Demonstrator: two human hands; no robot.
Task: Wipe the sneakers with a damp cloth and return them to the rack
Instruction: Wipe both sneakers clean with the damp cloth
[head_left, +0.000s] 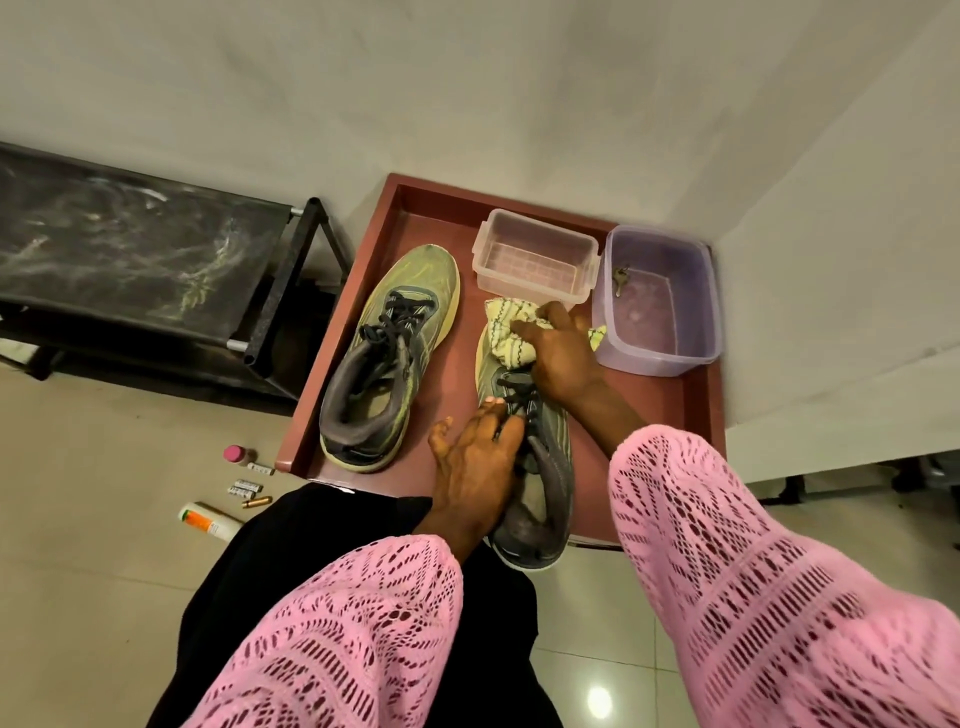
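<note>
Pink sleeves: crocheted openwork sleeves fill the near foreground, one on each forearm.
Left hand (475, 457): its grip is spread flat, fingers splayed over the laces and collar of the grey mesh sneaker with pale yellow sole (540, 467), pressing it down rather than closed around it.
Right hand (558, 353): its grip is bunched over the cream cloth with dark zigzag stripes (506, 332), pushing it onto that sneaker's toe.
Second shoe: the matching grey-and-yellow sneaker (387, 358) lies apart to the left on the dark red low desk (696, 400).
Handling: the sneakers look light, soft in the upper and stiffer at the sole; the heel collar looks the best hold. The cloth is limp, likely wet and apt to drip.
Tubs: a clear plastic box (535, 257) and a lilac plastic tub (660, 301) stand beyond the cloth.
Rack: the black fabric-shelved rack (140, 249) waits far left.
Hidden: the wiped toe is covered by cloth; water level in the tubs is unclear.
</note>
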